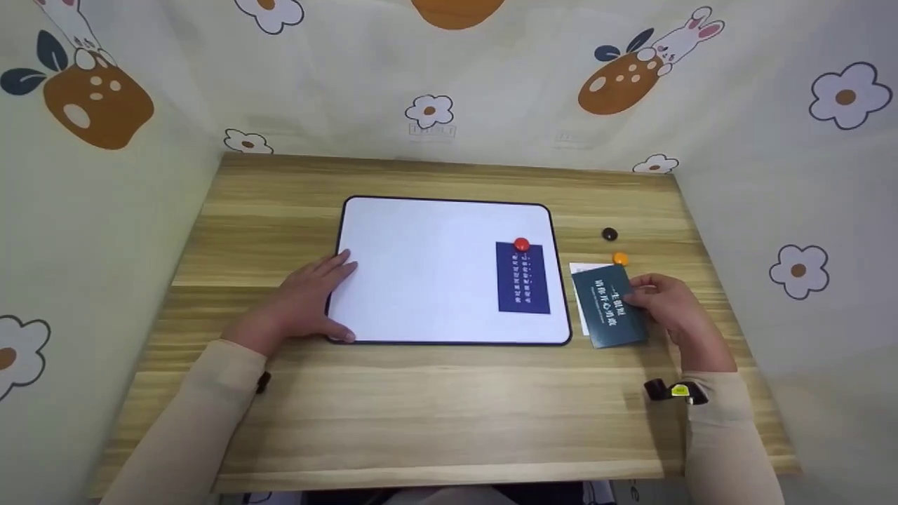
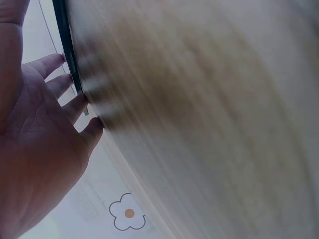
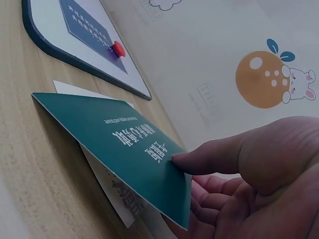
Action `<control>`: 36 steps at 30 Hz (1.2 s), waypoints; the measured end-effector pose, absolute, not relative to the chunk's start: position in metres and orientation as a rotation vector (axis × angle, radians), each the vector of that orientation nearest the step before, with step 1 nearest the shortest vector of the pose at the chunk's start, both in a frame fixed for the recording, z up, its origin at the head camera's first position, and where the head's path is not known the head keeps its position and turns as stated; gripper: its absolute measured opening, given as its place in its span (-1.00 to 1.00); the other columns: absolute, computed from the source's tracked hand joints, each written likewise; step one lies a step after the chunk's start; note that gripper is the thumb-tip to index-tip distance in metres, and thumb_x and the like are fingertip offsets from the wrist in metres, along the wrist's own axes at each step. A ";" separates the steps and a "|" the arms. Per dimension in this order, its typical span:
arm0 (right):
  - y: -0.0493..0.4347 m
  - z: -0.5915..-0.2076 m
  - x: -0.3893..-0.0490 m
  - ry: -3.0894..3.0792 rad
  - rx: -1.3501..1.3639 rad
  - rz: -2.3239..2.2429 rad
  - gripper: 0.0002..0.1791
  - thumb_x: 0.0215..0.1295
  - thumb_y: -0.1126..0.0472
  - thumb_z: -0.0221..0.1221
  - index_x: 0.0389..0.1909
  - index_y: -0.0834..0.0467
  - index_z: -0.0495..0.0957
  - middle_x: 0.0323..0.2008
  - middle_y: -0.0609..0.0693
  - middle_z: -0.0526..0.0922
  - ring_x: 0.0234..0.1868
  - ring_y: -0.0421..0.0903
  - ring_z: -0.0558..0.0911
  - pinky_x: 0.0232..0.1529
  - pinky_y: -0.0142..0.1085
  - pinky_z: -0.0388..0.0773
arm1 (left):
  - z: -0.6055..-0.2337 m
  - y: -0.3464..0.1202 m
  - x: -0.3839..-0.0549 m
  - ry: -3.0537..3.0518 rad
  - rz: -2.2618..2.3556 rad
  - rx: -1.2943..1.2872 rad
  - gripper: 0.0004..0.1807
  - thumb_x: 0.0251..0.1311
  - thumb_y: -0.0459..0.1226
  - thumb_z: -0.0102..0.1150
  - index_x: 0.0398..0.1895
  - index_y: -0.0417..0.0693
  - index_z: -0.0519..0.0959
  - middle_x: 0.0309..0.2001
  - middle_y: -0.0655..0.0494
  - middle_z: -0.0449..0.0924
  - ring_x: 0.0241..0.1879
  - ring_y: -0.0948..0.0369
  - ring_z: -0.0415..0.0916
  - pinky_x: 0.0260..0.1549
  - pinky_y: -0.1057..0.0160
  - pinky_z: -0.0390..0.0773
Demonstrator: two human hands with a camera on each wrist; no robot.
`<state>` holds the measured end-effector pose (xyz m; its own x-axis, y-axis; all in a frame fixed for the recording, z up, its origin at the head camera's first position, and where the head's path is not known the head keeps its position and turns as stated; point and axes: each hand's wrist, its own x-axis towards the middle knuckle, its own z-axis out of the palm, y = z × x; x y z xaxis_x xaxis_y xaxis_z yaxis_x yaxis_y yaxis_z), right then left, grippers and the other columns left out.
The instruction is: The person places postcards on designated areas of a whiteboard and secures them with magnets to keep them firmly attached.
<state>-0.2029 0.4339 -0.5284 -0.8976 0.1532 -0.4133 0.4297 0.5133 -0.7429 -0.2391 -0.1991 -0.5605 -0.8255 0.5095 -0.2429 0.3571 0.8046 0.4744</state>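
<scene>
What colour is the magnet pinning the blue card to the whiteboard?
Red. The magnet sits at the blue card's top edge; clearest in the head view.

Wooden table (image 1: 449, 414) boxed in by cream cloth walls (image 1: 786, 175) – flower and rabbit prints

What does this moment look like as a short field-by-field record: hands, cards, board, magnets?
left hand: left hand lies flat with straight fingers on the left edge of the whiteboard
right hand: right hand pinches the green card, one edge lifted off the table
under the card: a white card lies flat on the table
on the board: blue card pinned by a red magnet
loose magnets: black magnet and orange magnet beside the board
</scene>
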 end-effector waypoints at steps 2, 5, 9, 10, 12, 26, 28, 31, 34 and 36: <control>0.434 -0.528 -0.203 2.451 0.491 -1.358 -0.49 0.58 0.29 0.29 0.41 0.41 0.46 0.03 0.10 0.71 -0.12 -0.18 0.69 -0.16 -0.30 0.71 | -0.561 -0.199 -0.239 2.626 0.585 0.646 0.50 -0.06 0.36 0.69 0.83 -0.03 0.07 0.83 -0.06 -0.18 0.77 -0.24 -0.22 0.66 -0.39 -0.12; 0.435 -0.528 -0.203 2.423 0.486 -1.413 -0.48 0.57 0.30 0.30 0.42 0.42 0.45 -0.05 0.01 0.73 -0.15 -0.22 0.70 -0.18 -0.32 0.71 | -0.561 -0.199 -0.239 2.629 0.580 0.647 0.51 -0.07 0.37 0.69 0.83 -0.04 0.07 0.83 -0.06 -0.18 0.77 -0.24 -0.22 0.66 -0.39 -0.11; 0.436 -0.527 -0.203 2.391 0.489 -1.464 -0.46 0.57 0.29 0.29 0.43 0.42 0.42 -0.11 -0.09 0.75 -0.17 -0.24 0.71 -0.19 -0.33 0.72 | -0.562 -0.200 -0.240 2.632 0.572 0.652 0.51 -0.08 0.38 0.68 0.83 -0.04 0.07 0.83 -0.06 -0.18 0.77 -0.24 -0.22 0.66 -0.39 -0.11; 0.437 -0.526 -0.203 2.384 0.492 -1.476 -0.46 0.58 0.29 0.29 0.43 0.42 0.42 -0.13 -0.11 0.75 -0.18 -0.25 0.72 -0.19 -0.32 0.71 | -0.562 -0.200 -0.240 2.631 0.574 0.653 0.51 -0.07 0.39 0.68 0.83 -0.04 0.07 0.83 -0.07 -0.18 0.77 -0.24 -0.22 0.66 -0.40 -0.11; 0.436 -0.526 -0.203 2.372 0.493 -1.502 -0.47 0.58 0.30 0.28 0.43 0.42 0.41 -0.16 -0.13 0.75 -0.19 -0.25 0.72 -0.21 -0.33 0.72 | -0.563 -0.200 -0.240 2.630 0.575 0.653 0.51 -0.07 0.39 0.67 0.83 -0.04 0.07 0.83 -0.07 -0.18 0.77 -0.24 -0.22 0.65 -0.40 -0.11; 0.426 -0.525 -0.209 2.188 0.521 -1.737 -0.58 0.61 0.34 0.25 0.33 0.38 0.40 -0.21 -0.11 0.77 -0.24 -0.21 0.82 -0.23 -0.30 0.81 | -0.561 -0.199 -0.240 2.640 0.569 0.666 0.51 -0.08 0.38 0.69 0.82 -0.06 0.07 0.83 -0.09 -0.17 0.77 -0.25 -0.21 0.65 -0.41 -0.08; 0.423 -0.524 -0.210 2.148 0.522 -1.785 -0.61 0.60 0.36 0.25 0.30 0.37 0.41 -0.22 -0.09 0.78 -0.25 -0.18 0.83 -0.21 -0.27 0.83 | -0.561 -0.198 -0.239 2.640 0.563 0.665 0.51 -0.07 0.37 0.69 0.82 -0.06 0.07 0.83 -0.09 -0.17 0.77 -0.25 -0.21 0.65 -0.41 -0.08; 0.420 -0.522 -0.211 2.120 0.519 -1.813 -0.63 0.60 0.36 0.26 0.28 0.36 0.41 -0.22 -0.07 0.77 -0.25 -0.16 0.84 -0.19 -0.24 0.84 | -0.560 -0.198 -0.239 2.636 0.551 0.652 0.51 -0.07 0.37 0.68 0.83 -0.04 0.06 0.83 -0.07 -0.19 0.77 -0.24 -0.23 0.66 -0.40 -0.10; 0.417 -0.522 -0.213 2.114 0.521 -1.806 -0.61 0.60 0.33 0.28 0.29 0.35 0.41 -0.22 -0.07 0.77 -0.26 -0.15 0.83 -0.19 -0.24 0.83 | -0.560 -0.198 -0.238 2.633 0.550 0.647 0.52 -0.07 0.37 0.68 0.83 -0.04 0.05 0.83 -0.07 -0.20 0.77 -0.24 -0.24 0.66 -0.39 -0.12; 0.416 -0.523 -0.215 2.109 0.522 -1.804 -0.61 0.61 0.32 0.28 0.30 0.34 0.41 -0.22 -0.07 0.77 -0.27 -0.16 0.82 -0.22 -0.25 0.82 | -0.559 -0.198 -0.238 2.633 0.555 0.650 0.51 -0.06 0.38 0.68 0.83 -0.05 0.05 0.83 -0.09 -0.20 0.77 -0.25 -0.23 0.66 -0.40 -0.13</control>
